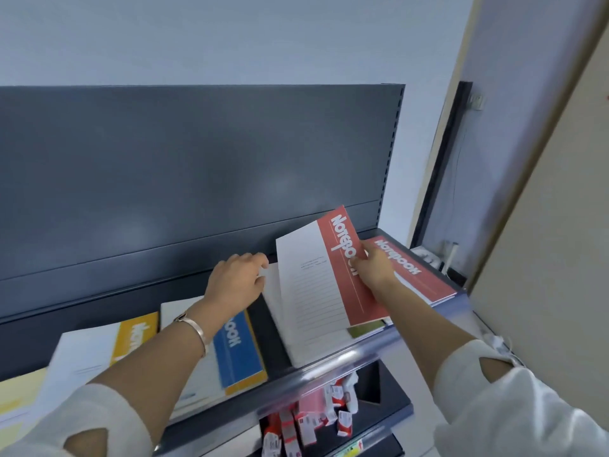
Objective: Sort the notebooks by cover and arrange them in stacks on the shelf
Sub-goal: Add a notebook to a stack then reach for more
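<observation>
While a blue stack [239, 351] and a red stack [415, 275] are seemingly already lying sorted, a red notebook [342, 258] is being pinched by the fingers of the right hand [372, 265] just left of the red stack. The remaining pile [306, 347] there is being gripped by the left hand [235, 280].

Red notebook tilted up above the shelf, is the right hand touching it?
Touching. The head view shows the right hand pinching the red notebook by its red band, with the fingers covering part of the printed word.
</observation>
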`<state>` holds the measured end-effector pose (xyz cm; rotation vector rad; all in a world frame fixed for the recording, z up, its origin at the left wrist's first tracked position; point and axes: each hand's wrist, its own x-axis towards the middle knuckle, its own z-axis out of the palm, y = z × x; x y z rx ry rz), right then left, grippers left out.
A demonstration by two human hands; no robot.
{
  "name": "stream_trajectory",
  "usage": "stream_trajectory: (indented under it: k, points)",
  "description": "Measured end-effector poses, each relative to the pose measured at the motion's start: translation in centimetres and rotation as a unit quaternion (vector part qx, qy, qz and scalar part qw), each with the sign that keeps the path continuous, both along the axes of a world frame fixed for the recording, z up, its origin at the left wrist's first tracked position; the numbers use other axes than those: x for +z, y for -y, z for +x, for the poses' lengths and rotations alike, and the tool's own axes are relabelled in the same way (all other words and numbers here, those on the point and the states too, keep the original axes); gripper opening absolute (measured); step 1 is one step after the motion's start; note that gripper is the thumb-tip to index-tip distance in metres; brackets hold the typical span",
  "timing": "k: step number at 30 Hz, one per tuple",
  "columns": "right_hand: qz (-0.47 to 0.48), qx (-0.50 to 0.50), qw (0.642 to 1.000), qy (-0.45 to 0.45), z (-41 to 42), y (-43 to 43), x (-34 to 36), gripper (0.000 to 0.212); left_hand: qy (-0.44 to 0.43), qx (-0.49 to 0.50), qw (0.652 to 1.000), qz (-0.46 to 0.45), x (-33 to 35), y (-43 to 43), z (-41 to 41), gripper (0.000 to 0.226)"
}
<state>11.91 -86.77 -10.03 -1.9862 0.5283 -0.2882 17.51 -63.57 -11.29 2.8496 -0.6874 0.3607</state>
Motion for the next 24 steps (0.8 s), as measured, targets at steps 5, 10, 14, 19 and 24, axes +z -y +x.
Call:
stream_trajectory:
  k: [5, 10, 14, 19, 24]
  points:
    - [-0.008, 0.036, 0.999, -0.020, 1.1, 9.1, -0.9, 0.024, -0.034, 0.008, 0.999, -0.004, -1.2, 9.7, -0.3, 0.025]
    - [-0.040, 0.059, 0.996, -0.058, 2.4, 15.8, -1.5, 0.031, -0.084, 0.012, 0.996, 0.027, -2.5, 16.6, -1.0, 0.032]
    - [-0.182, 0.110, 0.973, -0.091, 3.4, 17.8, -2.7, 0.035, -0.121, 0.028, 0.992, 0.036, -3.7, 19.1, -0.7, 0.041]
    - [-0.308, 0.114, 0.935, -0.138, 5.2, 19.0, -4.3, 0.039, -0.168, 0.034, 0.982, 0.074, -4.7, 20.5, -0.2, 0.052]
    - [-0.479, 0.191, 0.844, -0.147, 5.3, 18.1, -6.1, 0.047, -0.178, 0.050, 0.977, 0.110, -5.2, 21.1, 0.0, 0.054]
